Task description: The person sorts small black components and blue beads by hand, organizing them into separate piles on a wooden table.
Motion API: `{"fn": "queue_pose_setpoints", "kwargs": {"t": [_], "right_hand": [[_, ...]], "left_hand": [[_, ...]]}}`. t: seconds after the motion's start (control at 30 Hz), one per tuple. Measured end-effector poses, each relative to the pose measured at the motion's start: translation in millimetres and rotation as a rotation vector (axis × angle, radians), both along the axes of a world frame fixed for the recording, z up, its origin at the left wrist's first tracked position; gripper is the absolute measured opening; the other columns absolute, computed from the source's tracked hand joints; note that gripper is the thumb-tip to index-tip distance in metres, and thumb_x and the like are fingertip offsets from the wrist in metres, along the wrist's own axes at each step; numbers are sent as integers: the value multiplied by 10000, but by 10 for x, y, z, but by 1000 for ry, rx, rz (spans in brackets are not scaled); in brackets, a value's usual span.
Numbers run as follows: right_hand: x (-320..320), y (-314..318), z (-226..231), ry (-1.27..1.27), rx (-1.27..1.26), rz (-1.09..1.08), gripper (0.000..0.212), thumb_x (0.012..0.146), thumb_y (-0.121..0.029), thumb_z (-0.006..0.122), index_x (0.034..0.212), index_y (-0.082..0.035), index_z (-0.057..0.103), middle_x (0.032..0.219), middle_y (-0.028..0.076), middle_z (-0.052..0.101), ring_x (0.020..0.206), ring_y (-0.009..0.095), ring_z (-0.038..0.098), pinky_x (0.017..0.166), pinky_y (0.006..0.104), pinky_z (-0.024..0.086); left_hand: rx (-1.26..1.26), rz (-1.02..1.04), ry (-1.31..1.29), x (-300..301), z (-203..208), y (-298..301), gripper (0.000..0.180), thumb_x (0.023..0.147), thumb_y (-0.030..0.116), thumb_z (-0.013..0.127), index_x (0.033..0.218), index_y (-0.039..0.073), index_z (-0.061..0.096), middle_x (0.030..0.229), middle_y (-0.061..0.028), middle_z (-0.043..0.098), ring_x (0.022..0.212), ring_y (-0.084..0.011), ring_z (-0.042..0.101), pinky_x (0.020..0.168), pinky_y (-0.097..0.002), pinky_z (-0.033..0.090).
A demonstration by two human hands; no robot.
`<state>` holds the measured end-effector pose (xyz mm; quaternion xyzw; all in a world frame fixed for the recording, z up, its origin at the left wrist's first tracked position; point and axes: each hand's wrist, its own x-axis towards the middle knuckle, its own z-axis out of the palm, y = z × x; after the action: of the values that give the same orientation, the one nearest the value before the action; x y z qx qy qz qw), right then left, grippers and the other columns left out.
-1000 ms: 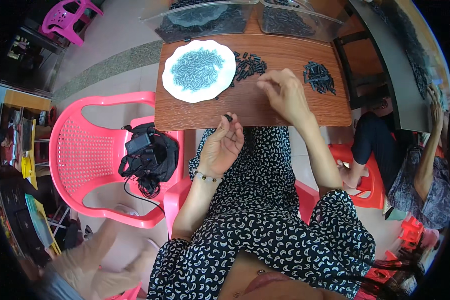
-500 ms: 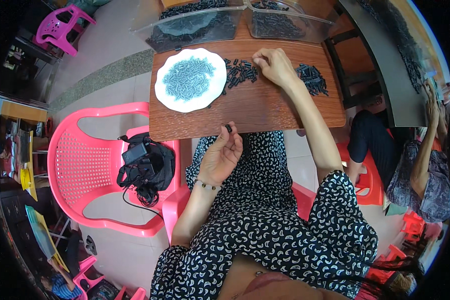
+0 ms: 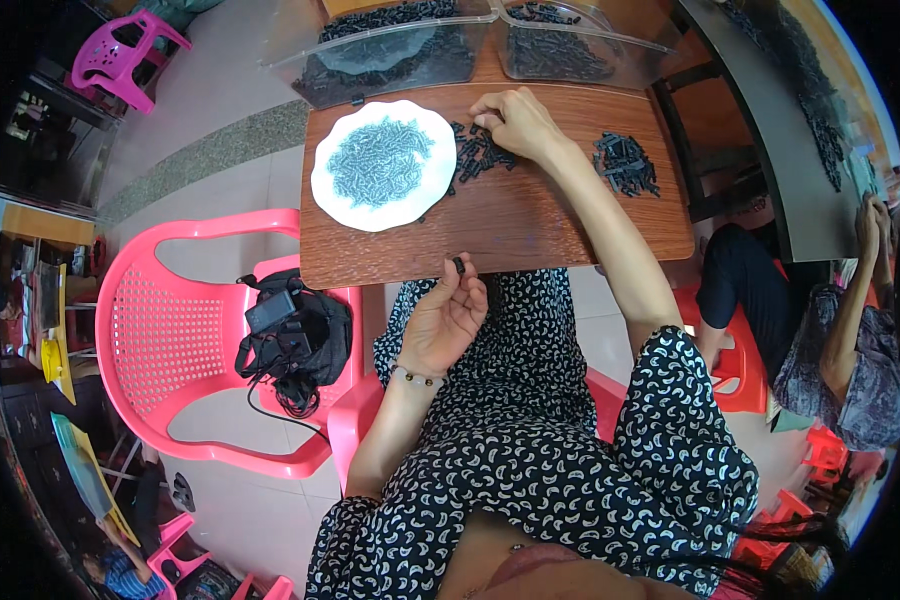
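Note:
My left hand, palm up at the table's near edge, pinches a small black plastic piece between thumb and fingertips. My right hand reaches over the table, fingers curled together at the loose middle pile of small black pieces; whatever its fingertips hold is too small to make out. Just left of that pile is a white scalloped plate of small, shiny, clear-grey parts. A second pile of black pieces lies to the right of my right forearm.
Two clear plastic bins of black pieces stand at the brown table's far edge. At left is a pink chair bearing a black bag and cables. Another person sits at a dark table on the right.
My right hand has moved left, from the right end of the middle pile to over its upper part. The left hand stays nearly in place, still pinching the black piece.

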<state>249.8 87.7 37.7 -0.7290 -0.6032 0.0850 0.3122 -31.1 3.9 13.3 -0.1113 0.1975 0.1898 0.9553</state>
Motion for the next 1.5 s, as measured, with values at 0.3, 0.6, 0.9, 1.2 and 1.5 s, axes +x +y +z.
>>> {"fn": "queue_pose_setpoints", "kwargs": {"t": [0.3,0.6,0.9,1.2,1.5], "right_hand": [[46,-135,208,-12,-138,-10,142,843,-80,629,942,-4,695,891,149,703,847,269,679,774,367,509],[-24,-193,127,-101,-87,97,160,831,-28,628,959,-43,721,893,155,705,812,276,681,743,363,522],[-36,-203,90,38,-55,102,56,805,-11,642,847,20,663,764,139,683,754,251,669,686,358,510],[-51,-226,36,14,38,161,91,811,-35,653,881,18,675,784,149,684,751,265,665,689,363,507],[-12,-209,-39,7,14,150,92,823,-40,655,894,16,665,794,140,679,756,259,651,692,351,506]], "left_hand": [[-25,2,-1,-12,-67,4,249,913,202,629,1101,42,596,937,-39,638,824,-152,591,743,-247,528],[-41,-5,-15,5,-69,-14,237,925,196,613,1106,44,594,950,-41,636,819,-153,588,732,-255,521],[-21,5,7,11,-39,-20,241,929,200,608,1111,42,593,943,-42,634,816,-150,581,723,-252,514],[-23,-3,8,-5,-68,-24,225,922,194,617,1092,47,608,942,-40,650,799,-151,588,724,-249,515],[-9,-7,37,21,-61,-22,231,912,194,633,1092,50,608,950,-34,641,798,-144,575,722,-241,507]]}}
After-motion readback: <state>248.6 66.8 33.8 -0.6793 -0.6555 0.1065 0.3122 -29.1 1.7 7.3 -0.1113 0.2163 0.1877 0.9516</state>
